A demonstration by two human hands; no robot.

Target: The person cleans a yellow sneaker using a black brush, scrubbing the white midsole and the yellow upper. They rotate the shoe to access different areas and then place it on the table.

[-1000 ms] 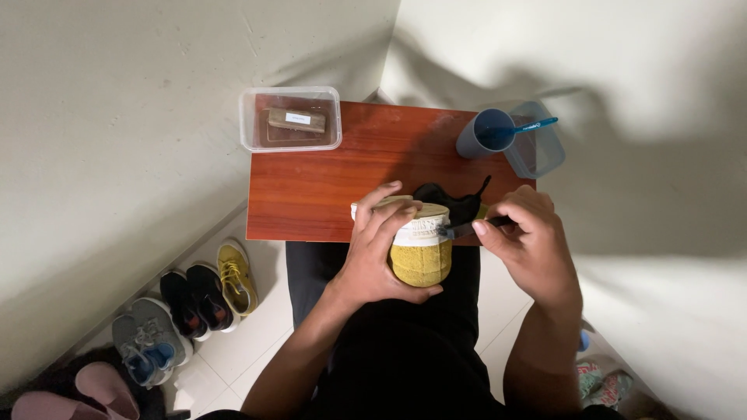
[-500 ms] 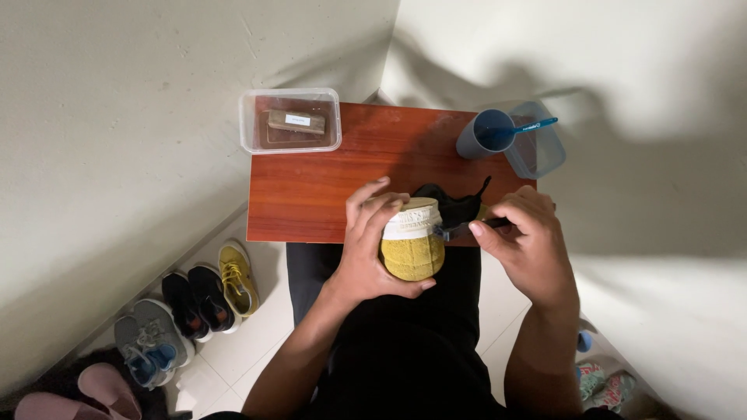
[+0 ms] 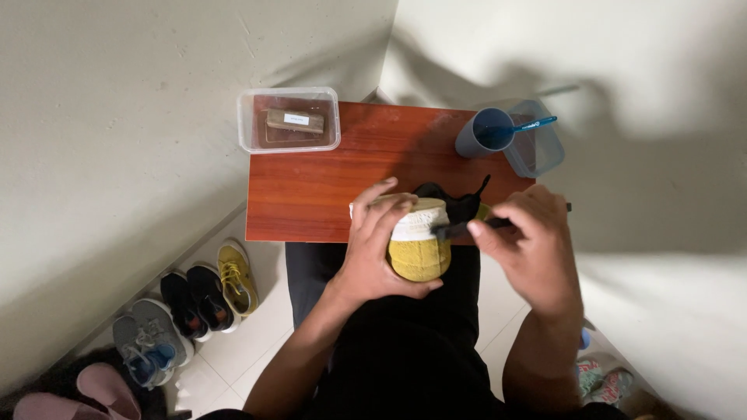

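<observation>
Looking down from head view: left hand (image 3: 381, 249) wrapped round yellow shoe (image 3: 419, 250), held at near edge of red table (image 3: 327, 187). Right hand (image 3: 525, 249) pinching dark brush (image 3: 459, 230) against white sole. Probably light, firm at sole, soft above; best gripped round body.

Brush (image 3: 459, 229) head mostly hidden behind right hand (image 3: 529, 249); yellow shoe (image 3: 419, 241) toe covered by left hand (image 3: 381, 249); pink shoes (image 3: 74, 393) cut off bottom-left.
</observation>
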